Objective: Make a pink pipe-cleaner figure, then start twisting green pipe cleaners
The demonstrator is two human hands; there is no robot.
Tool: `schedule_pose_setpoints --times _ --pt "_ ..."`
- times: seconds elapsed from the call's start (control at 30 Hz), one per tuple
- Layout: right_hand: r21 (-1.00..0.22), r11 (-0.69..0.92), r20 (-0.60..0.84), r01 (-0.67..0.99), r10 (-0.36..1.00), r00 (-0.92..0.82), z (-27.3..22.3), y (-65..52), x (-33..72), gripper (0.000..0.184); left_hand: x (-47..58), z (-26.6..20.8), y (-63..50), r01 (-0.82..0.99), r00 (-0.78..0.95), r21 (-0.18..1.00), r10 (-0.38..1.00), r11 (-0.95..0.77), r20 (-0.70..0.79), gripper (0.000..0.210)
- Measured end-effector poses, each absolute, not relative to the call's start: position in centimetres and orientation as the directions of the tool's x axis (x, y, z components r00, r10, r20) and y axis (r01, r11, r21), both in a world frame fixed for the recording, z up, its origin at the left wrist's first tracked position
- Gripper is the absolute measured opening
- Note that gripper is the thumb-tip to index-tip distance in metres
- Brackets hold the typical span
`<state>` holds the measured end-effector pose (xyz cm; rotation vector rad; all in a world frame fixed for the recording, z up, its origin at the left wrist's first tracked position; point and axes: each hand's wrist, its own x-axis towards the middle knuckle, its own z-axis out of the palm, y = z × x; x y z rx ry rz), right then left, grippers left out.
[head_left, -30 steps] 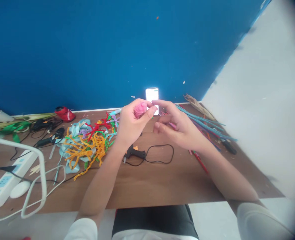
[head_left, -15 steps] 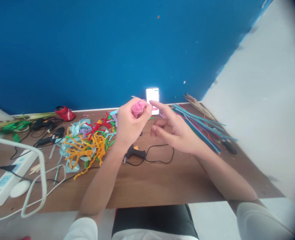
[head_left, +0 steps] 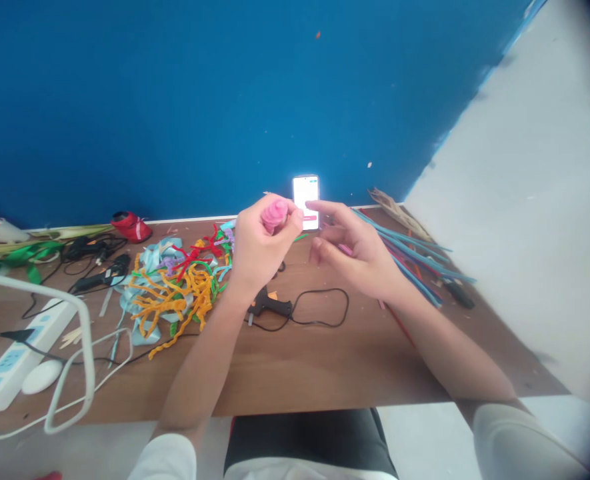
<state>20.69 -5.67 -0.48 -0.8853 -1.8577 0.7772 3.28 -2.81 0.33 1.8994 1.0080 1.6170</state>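
Note:
My left hand [head_left: 257, 243] is closed round a pink coiled pipe cleaner [head_left: 275, 215], whose rounded spiral end shows above the fingers. Just to its right, my right hand [head_left: 357, 253] hovers with the index finger stretched out and the thumb apart from it. A bit of pink shows between those fingers; whether they touch it or it lies behind them I cannot tell. Behind both hands a lit phone [head_left: 302, 190] leans upright against the blue wall. Below them a black glue gun [head_left: 272, 305] lies on the table with its cord looped to the right.
Orange pipe cleaners [head_left: 175, 300] lie tangled with light blue ribbon [head_left: 157, 253] on the left. Blue pipe cleaners [head_left: 415, 243] lie on the right. A white power strip [head_left: 9, 363], white metal frame [head_left: 87, 347], another glue gun [head_left: 107, 273] and red shoe-like item [head_left: 132, 227] are farther left.
My right hand has moved slightly right, away from my left hand, and more pink shows near its fingers and under the wrist. My left hand keeps the pink coil in nearly the same place.

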Motion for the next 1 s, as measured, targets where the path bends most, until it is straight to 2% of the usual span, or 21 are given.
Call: schedule_pose_setpoints --times 0.2,0.4,0.7,1.0 --pt "-0.817 0.536 0.458 0.211 0.827 -0.325 -0.7 -5.6 20.7 0.049 3.4 0.2 -2.8 0.225 0.044 0.75 0.776 -0.622 0.63 0.01" --pt "-0.796 0.542 0.441 0.268 0.823 -0.357 -0.3 -6.1 20.5 0.054 3.7 0.1 -2.8 0.209 0.059 0.765 0.789 -0.609 0.612 0.012" --pt "-0.803 0.547 0.435 0.235 0.808 -0.397 -0.4 -6.6 19.7 0.063 3.7 0.2 -2.9 0.261 0.028 0.749 0.781 -0.609 0.624 0.008" --pt "-0.759 0.555 0.447 0.34 0.824 -0.348 -0.2 -6.2 20.6 0.056 3.4 0.4 -2.7 0.313 0.017 0.727 0.769 -0.611 0.639 0.011"
